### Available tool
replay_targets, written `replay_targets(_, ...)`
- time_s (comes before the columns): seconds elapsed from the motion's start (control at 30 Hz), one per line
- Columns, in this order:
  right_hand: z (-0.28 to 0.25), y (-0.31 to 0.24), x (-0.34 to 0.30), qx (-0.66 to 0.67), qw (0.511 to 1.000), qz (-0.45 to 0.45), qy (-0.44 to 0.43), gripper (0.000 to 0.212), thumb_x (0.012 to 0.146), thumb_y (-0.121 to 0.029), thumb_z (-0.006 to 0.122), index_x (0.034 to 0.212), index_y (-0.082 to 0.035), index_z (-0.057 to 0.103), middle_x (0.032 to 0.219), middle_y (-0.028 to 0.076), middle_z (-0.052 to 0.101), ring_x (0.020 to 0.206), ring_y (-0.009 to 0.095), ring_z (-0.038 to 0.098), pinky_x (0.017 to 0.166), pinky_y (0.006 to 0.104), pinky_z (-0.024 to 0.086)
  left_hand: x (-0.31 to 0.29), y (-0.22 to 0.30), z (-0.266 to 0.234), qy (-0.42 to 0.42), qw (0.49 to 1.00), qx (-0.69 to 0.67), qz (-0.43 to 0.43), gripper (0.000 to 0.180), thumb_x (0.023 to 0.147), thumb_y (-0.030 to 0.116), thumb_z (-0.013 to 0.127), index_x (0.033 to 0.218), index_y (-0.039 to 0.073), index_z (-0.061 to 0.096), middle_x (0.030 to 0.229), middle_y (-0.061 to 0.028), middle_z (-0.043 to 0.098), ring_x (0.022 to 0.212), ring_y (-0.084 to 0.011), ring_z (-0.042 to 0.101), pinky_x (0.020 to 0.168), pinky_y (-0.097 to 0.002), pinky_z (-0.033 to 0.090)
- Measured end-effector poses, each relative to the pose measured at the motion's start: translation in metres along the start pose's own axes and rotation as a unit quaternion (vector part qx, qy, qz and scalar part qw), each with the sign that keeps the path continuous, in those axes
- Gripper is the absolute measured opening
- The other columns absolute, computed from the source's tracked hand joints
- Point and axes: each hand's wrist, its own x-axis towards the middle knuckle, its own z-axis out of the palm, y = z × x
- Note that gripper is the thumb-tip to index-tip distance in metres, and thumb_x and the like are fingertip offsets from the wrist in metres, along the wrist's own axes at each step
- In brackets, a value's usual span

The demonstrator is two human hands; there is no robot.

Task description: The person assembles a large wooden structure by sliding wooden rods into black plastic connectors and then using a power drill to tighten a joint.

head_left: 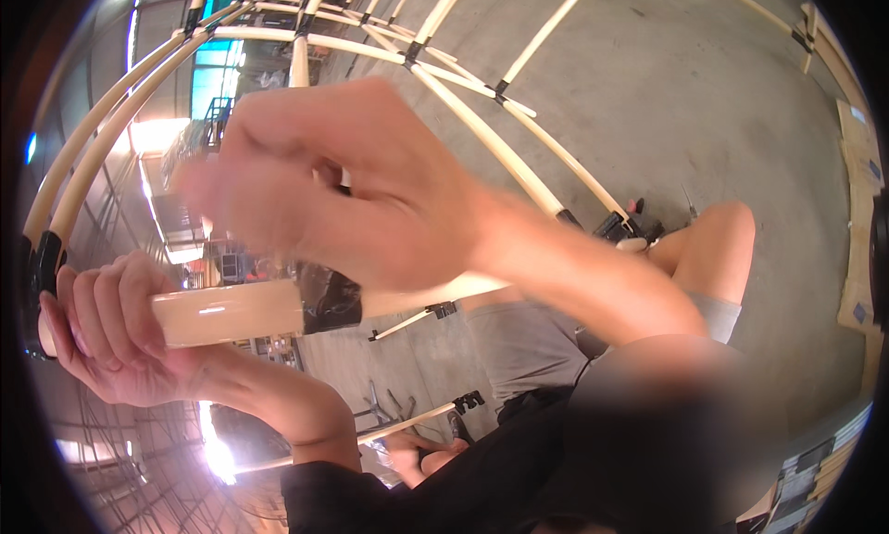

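My left hand (120,326) is wrapped round a thick cream-coloured pipe (227,314) at the left. A band of shiny black wrapping (330,299) circles this pipe a little to the right of that hand. Close above the band is my right hand (343,187), large in the view and partly smeared by motion. Its fingers are curled in, with thumb and fingertips toward the left. Whatever they hold, if anything, cannot be made out. The hand covers part of the pipe behind it.
A framework of cream pipes (482,138) with black joints (414,54) spans the top and left side. Grey concrete floor (657,99) lies beyond. Cardboard (859,210) lies at the far right. My bent leg (718,251) and grey shorts (528,344) are below the right forearm.
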Motion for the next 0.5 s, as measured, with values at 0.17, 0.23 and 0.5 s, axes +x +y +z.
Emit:
replay_targets(0.17, -0.057, -0.024, -0.045, 0.015, 0.893, 0.425, -0.147, 0.085, 0.061, -0.022, 0.092, 0.129, -0.001, 0.044, 0.117, 0.021, 0.064, 0.076, 0.021, 0.070, 0.062, 0.0305, 0.056, 0.000, -0.002, -0.010, -0.046, 0.999, -0.009, -0.004, 0.037, 0.094, 0.006, 0.052, 0.062, 0.017, 0.036, 0.041, 0.0048, 0.038, 0.029, -0.0033, 0.032, 0.031, -0.0178, 0.031)
replay_targets(0.23, -0.056, -0.015, -0.057, 0.021, 0.833, 0.508, -0.217, 0.062, 0.066, -0.026, 0.088, 0.110, 0.000, 0.053, 0.100, 0.018, 0.068, 0.071, 0.020, 0.068, 0.056, 0.0304, 0.053, 0.003, -0.001, -0.011, -0.070, 0.998, -0.010, 0.005, 0.033, 0.096, 0.008, 0.050, 0.065, 0.015, 0.038, 0.042, 0.0032, 0.040, 0.030, -0.0050, 0.035, 0.031, -0.0196, 0.034)
replay_targets(0.5, -0.032, 0.002, -0.084, 0.015, 0.832, 0.514, -0.207, 0.025, 0.077, -0.017, 0.071, 0.065, -0.001, 0.056, 0.055, 0.000, 0.051, 0.053, 0.009, 0.046, 0.046, 0.0325, 0.033, 0.011, -0.007, -0.024, -0.141, 0.988, -0.067, 0.014, 0.031, 0.093, 0.009, 0.051, 0.065, 0.014, 0.039, 0.042, 0.0017, 0.044, 0.031, -0.0054, 0.039, 0.030, -0.0207, 0.037)
